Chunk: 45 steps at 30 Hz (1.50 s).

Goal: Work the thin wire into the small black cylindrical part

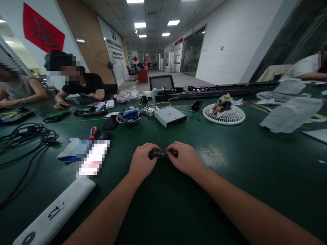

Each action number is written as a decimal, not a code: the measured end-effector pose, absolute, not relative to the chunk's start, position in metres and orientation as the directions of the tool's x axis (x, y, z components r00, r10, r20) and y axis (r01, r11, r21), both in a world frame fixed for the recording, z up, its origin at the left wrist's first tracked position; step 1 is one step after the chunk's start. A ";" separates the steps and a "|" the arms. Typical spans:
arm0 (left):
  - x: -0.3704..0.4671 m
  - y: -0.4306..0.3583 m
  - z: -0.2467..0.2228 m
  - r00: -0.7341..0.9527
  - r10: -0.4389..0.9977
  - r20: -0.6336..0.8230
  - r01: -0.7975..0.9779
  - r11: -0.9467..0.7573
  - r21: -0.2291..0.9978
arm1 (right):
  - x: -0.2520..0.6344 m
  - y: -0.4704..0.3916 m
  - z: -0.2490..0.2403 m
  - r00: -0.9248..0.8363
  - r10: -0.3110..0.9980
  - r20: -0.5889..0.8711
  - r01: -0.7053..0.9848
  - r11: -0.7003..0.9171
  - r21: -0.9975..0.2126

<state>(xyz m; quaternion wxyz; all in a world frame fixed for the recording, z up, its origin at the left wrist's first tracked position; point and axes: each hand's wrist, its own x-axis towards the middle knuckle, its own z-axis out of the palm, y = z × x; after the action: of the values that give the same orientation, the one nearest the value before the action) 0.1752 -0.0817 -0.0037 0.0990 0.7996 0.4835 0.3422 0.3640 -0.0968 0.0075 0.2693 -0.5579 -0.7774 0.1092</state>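
Above the dark green table [153,204], my left hand [143,161] is closed round a small black cylindrical object [157,153]. My right hand [184,157] faces it from the right, its fingers pinched on a small dark piece [174,153]. The two pieces lie nearly in line, their inner ends close together between my fingertips. Whether they touch is too small to tell. Beyond my hands lies a silver and black disc drive [170,116].
Left are a white device [55,212], a blurred bright screen [94,159], a red-handled tool [93,132] and black cables [30,136]. Farther back are a bowl of blue items [129,115], a white fan grille [224,115] and white plastic housings [292,114]. People sit at the far left and right.
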 end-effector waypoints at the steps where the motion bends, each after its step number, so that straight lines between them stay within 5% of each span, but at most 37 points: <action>1: 0.175 -0.082 -0.004 0.303 0.842 0.447 0.708 -0.512 0.486 | 0.364 -0.096 0.006 -0.238 0.930 0.280 0.823 0.346 -0.451; 6: 0.176 -0.082 -0.004 0.281 0.849 0.447 0.696 -0.501 0.513 | 0.362 -0.097 0.005 -0.303 0.920 0.247 0.780 0.389 -0.490; 12: 0.175 -0.081 -0.006 0.172 0.884 0.435 0.708 -0.418 0.570 | 0.358 -0.097 0.008 -0.141 0.974 0.175 0.884 0.204 -0.422; 17: 0.174 -0.079 -0.008 0.130 0.912 0.390 0.716 -0.359 0.599 | 0.360 -0.097 0.007 -0.184 0.981 0.067 0.878 0.195 -0.437; 26: 0.175 -0.081 -0.006 0.216 0.901 0.377 0.693 -0.413 0.590 | 0.357 -0.096 0.000 -0.151 0.954 0.258 0.622 0.295 -0.726; 33: 0.176 -0.083 -0.006 0.263 0.865 0.427 0.675 -0.481 0.559 | 0.361 -0.091 -0.002 -0.217 0.889 0.404 0.537 0.454 -0.711; 40: 0.175 -0.085 -0.004 0.362 0.823 0.438 0.626 -0.563 0.540 | 0.365 -0.086 -0.005 -0.056 0.971 0.233 0.552 0.225 -0.803; 45: 0.174 -0.088 -0.003 0.418 0.809 0.413 0.609 -0.587 0.534 | 0.366 -0.087 -0.004 -0.229 0.956 0.182 0.470 0.272 -0.839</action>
<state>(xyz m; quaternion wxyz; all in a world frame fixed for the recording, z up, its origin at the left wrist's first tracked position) 0.1744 -0.0877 -0.0026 0.1528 0.8281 0.4281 0.3281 0.3663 -0.0874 -0.0044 0.3645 -0.5028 -0.7094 0.3334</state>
